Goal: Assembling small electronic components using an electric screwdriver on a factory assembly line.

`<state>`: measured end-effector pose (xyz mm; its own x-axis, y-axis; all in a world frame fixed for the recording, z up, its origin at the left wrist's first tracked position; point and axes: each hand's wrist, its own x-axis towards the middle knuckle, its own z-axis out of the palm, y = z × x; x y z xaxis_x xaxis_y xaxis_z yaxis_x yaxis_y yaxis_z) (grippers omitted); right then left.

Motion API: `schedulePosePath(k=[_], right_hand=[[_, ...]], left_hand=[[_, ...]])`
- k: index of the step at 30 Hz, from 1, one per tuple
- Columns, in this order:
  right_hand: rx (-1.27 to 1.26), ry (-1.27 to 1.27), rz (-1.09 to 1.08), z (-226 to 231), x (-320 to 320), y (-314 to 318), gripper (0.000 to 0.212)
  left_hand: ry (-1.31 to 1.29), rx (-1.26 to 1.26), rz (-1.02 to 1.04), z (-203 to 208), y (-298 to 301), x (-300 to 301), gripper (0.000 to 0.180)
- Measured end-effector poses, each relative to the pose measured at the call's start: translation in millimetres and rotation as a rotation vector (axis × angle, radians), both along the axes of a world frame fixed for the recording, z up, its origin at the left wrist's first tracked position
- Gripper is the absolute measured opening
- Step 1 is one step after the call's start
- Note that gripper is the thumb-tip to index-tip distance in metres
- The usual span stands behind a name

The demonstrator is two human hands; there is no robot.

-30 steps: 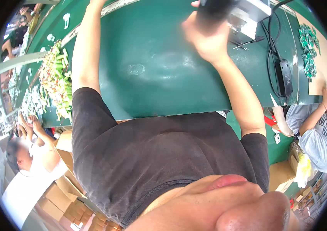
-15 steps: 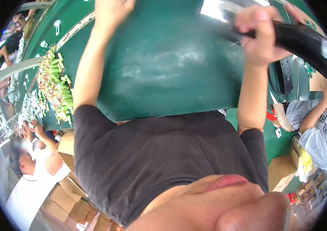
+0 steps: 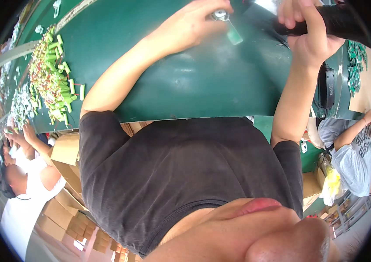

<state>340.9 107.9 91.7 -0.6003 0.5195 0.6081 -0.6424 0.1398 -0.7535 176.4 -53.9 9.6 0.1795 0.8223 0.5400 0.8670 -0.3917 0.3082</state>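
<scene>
My left hand [image 3: 194, 24] reaches over the green work table [image 3: 185, 94] near the top of the view. Its fingers are closed on a small part with a round silvery-white end [image 3: 220, 15] and a flat green piece [image 3: 234, 36] hanging off it. Farther right, my right hand [image 3: 311, 37] wraps its fingers round a thick, shiny black tube [image 3: 347, 21]. That tube runs off toward the upper right edge. Just beyond the right hand, a thin dark lead lies on the table, partly hidden.
Green cylindrical cells with wires [image 3: 56, 78] are heaped at left, beside small white parts [image 3: 21, 102]. A black adapter-like box [image 3: 326, 87] lies right of my forearm. Green boards [image 3: 356, 65] lie near brown cardboard [image 3: 365, 85]. Co-workers sit left [image 3: 32, 179] and right [image 3: 355, 153].
My left hand has come rightward from the far left table edge and now shows the small silvery and green part. My right hand stays on the black tube, shifted slightly right.
</scene>
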Motion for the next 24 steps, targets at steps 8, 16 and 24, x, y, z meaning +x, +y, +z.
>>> schedulePosePath(k=[8,16,24], right_hand=[[-0.134,0.061,0.054,-32.1,-16.0,-31.6,0.054],[-0.012,0.062,0.01,-46.2,-20.2,-30.4,0.053],[0.017,0.014,-0.003,-50.9,-21.5,-29.1,0.051]], left_hand=[[-0.085,-0.058,-0.062,14.5,-13.6,2.0,0.032],[-0.11,-0.114,-0.124,3.7,-12.1,6.1,0.048],[-0.08,-0.126,-0.102,1.7,-14.6,10.9,0.047]])
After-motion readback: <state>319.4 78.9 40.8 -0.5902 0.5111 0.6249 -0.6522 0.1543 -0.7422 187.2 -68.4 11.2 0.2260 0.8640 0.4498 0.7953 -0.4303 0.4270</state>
